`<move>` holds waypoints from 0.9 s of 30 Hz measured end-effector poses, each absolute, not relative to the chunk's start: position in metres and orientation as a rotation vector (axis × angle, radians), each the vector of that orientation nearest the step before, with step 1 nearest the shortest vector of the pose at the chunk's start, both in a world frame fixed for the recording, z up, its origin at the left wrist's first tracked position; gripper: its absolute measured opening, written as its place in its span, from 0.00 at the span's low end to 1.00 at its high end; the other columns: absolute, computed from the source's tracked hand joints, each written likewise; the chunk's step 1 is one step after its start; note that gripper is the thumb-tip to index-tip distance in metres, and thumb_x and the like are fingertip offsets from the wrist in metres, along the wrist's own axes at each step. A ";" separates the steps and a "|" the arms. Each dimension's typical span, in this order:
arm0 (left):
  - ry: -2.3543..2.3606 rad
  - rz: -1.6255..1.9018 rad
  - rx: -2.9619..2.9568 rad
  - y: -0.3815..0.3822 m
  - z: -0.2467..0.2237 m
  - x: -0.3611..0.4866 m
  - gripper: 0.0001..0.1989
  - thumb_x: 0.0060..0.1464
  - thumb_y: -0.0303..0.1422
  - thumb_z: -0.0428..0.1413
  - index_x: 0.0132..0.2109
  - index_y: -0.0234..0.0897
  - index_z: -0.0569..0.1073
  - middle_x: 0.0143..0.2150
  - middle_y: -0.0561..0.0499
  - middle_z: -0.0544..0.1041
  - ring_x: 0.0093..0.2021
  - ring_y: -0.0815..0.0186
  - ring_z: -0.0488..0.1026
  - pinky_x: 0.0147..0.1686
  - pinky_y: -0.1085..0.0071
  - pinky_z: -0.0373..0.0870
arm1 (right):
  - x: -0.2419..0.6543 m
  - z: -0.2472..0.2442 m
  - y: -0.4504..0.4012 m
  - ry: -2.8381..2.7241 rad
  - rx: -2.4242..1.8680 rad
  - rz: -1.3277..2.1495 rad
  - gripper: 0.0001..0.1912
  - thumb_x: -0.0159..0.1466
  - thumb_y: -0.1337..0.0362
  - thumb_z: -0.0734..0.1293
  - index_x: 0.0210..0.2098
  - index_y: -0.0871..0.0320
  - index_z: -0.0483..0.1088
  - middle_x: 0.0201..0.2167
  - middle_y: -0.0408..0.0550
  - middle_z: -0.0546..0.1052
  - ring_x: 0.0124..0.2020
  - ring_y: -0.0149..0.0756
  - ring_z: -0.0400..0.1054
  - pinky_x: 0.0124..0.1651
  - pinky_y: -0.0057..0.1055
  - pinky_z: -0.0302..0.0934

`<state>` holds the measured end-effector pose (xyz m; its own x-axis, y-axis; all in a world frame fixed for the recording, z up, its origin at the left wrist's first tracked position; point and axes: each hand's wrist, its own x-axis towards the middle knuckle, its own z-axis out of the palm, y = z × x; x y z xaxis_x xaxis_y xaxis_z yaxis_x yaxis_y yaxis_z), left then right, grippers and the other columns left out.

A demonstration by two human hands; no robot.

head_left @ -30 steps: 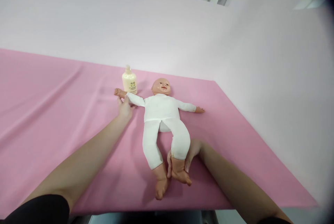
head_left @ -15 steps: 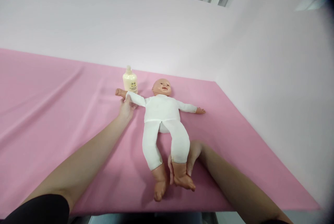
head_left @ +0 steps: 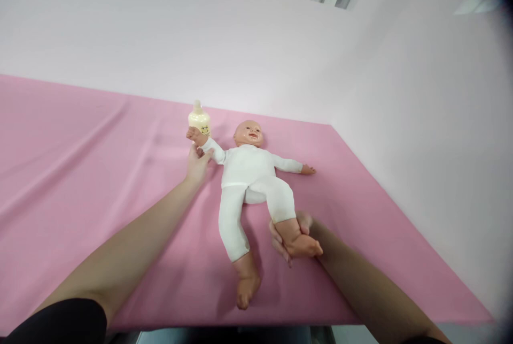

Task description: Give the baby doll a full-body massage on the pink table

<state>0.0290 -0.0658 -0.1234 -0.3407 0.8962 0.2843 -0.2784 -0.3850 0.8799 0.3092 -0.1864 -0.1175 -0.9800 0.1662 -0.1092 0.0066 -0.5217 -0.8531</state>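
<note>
A baby doll [head_left: 248, 167] with a white cloth body lies face up, its feet toward me. My left hand [head_left: 197, 164] is closed round the doll's forearm on the left, its thumb on the white sleeve; that arm is bent and raised. My right hand [head_left: 292, 237] wraps from beneath round the lower leg on the right, its fingers partly hidden behind the ankle. This leg is lifted and turned outward. The doll's other leg [head_left: 233, 226] and other arm [head_left: 289, 164] rest on the pink cloth.
A cream lotion bottle [head_left: 197, 119] stands upright behind the doll's raised hand, which partly covers it. Pink cloth [head_left: 100, 173] covers the table, with creases on the left. White walls [head_left: 240, 61] rise behind and to the right.
The doll's leg in my right hand has moved up and to the right. Its arm in my left hand has bent upward and inward, its hand now in front of the bottle.
</note>
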 end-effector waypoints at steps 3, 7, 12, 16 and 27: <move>0.970 1.822 1.310 -0.071 -0.122 0.034 0.22 0.45 0.36 0.63 0.48 0.41 0.67 0.47 0.48 0.73 0.48 0.61 0.72 0.49 0.64 0.69 | 0.309 -0.130 -0.178 -1.372 0.289 2.669 0.30 0.44 0.40 0.70 0.30 0.59 0.62 0.22 0.44 0.74 0.22 0.29 0.68 0.27 0.32 0.66; 1.061 1.717 1.842 -0.084 -0.118 0.040 0.16 0.51 0.35 0.58 0.48 0.41 0.70 0.50 0.46 0.71 0.54 0.58 0.67 0.57 0.57 0.62 | 0.309 -0.125 -0.178 -1.061 0.027 2.470 0.26 0.53 0.41 0.62 0.33 0.59 0.62 0.20 0.42 0.70 0.20 0.28 0.61 0.23 0.27 0.63; 1.103 1.453 2.392 -0.092 -0.114 0.041 0.13 0.53 0.30 0.52 0.46 0.42 0.74 0.53 0.44 0.70 0.54 0.56 0.65 0.56 0.55 0.60 | 0.308 -0.110 -0.178 -0.749 -0.418 2.377 0.20 0.59 0.48 0.58 0.34 0.60 0.62 0.19 0.40 0.64 0.19 0.27 0.54 0.22 0.25 0.58; 1.140 1.364 2.540 -0.090 -0.115 0.041 0.14 0.53 0.27 0.50 0.44 0.45 0.75 0.53 0.46 0.71 0.52 0.56 0.66 0.52 0.55 0.61 | 0.305 -0.110 -0.173 -0.621 -0.517 2.353 0.20 0.61 0.50 0.56 0.34 0.62 0.65 0.20 0.40 0.65 0.16 0.24 0.49 0.22 0.24 0.56; 1.113 1.405 2.503 -0.093 -0.112 0.043 0.13 0.55 0.31 0.51 0.47 0.42 0.73 0.52 0.44 0.72 0.53 0.56 0.66 0.54 0.55 0.60 | 0.302 -0.110 -0.173 -0.673 -0.583 2.348 0.20 0.60 0.50 0.58 0.35 0.63 0.66 0.21 0.41 0.67 0.17 0.24 0.53 0.24 0.25 0.56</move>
<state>0.0430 -0.0932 -0.1123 0.3229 0.6159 0.7186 0.5588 -0.7369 0.3805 0.3019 -0.1729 -0.1095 -0.7103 0.6639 -0.2340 -0.4389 -0.6776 -0.5901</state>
